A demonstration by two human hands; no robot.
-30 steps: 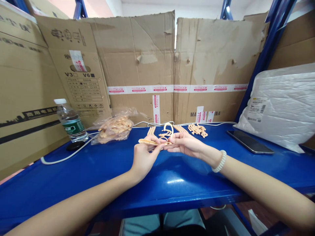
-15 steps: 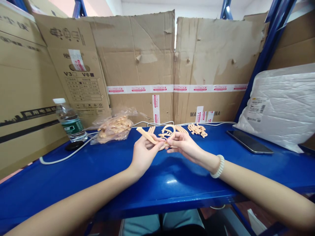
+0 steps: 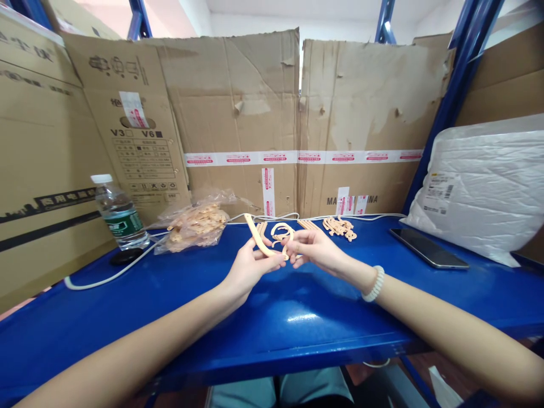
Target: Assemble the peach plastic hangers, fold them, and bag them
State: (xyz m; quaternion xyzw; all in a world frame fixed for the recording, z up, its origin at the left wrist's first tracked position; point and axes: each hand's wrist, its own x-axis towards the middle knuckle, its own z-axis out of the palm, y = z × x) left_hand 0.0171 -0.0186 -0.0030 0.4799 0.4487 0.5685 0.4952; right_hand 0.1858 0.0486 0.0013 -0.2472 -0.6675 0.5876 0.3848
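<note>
Over the blue table, my left hand pinches a long, curved beige hanger arm whose free end points up and away to the left. Close beside it, my right hand is closed on a beige hanger hook, its curve upward. Both pieces come together at my fingertips; whether they are joined I cannot tell. Behind my hands lie more beige strips and some curved pieces, partly covered by fingers. Right of these is a small pile of beige hooks.
A clear plastic bag of beige parts and a water bottle stand left on the blue table. A phone and a white wrapped package are right. White cable runs along the left; cardboard walls the back.
The hanger arm has tilted more upright in my left hand. The hook has turned and shifted slightly left and down in my right hand. The camera view has shifted a little.
</note>
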